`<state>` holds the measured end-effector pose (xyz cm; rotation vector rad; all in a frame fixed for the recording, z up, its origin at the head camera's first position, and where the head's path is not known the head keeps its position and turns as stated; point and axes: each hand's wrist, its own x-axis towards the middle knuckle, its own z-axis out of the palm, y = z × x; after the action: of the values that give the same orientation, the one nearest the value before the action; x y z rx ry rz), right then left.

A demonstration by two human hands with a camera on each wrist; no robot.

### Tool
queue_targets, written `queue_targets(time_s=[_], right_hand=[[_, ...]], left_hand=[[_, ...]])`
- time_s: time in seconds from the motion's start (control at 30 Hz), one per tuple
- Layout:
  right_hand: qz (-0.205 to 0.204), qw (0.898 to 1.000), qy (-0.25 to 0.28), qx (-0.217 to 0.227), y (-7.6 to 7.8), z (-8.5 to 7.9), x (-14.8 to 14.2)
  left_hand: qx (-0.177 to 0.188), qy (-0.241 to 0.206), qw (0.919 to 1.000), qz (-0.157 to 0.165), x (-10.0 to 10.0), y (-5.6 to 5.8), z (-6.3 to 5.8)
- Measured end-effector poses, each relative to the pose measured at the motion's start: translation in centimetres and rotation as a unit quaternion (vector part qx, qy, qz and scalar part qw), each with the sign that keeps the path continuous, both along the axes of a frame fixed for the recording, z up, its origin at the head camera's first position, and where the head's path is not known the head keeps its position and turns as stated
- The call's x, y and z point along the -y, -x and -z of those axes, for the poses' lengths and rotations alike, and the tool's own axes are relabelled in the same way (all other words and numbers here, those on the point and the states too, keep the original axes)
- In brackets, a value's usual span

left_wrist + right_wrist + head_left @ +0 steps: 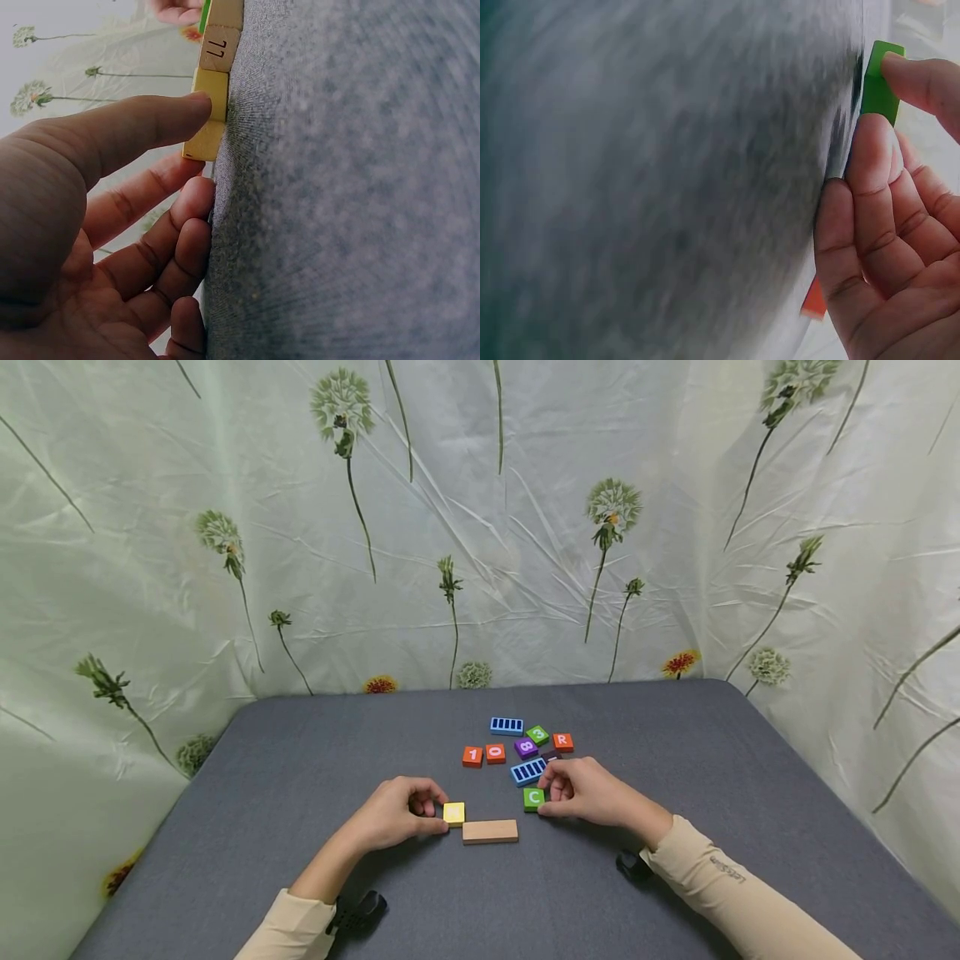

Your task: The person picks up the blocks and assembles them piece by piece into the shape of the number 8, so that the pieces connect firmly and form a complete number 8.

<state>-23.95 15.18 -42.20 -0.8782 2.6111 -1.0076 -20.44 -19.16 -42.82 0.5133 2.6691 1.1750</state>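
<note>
My left hand (401, 812) pinches a yellow letter block (453, 814) between thumb and fingers; its letter is too faint to read. In the left wrist view the thumb lies on the side of that block (206, 112). Just right of it on the table is a plain wooden block (490, 832), and in the left wrist view its end bears dark marks. My right hand (588, 789) grips the right side of a green block (534, 800) with a white C. In the right wrist view the thumb touches this green block (883, 82).
Behind the hands lie two blue slotted blocks (507, 727), red blocks with 1 (472, 757), 0 (495, 753) and R (563, 742), a purple 8 (527, 747), a green 3 (537, 735) and a dark block (552, 757) partly hidden by the right hand. A flowered curtain (525, 568) hangs behind the grey table (337, 735).
</note>
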Motion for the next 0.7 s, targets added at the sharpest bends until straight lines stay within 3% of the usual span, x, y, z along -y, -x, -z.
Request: queue_targets(time_s=[0.7], right_hand=[[-0.026,0.999,-0.008,0.042,0.0,-0.1,1.5]], left_hand=[[-0.01,-0.001,0.9999,0.009,0.1,0.0,0.0]])
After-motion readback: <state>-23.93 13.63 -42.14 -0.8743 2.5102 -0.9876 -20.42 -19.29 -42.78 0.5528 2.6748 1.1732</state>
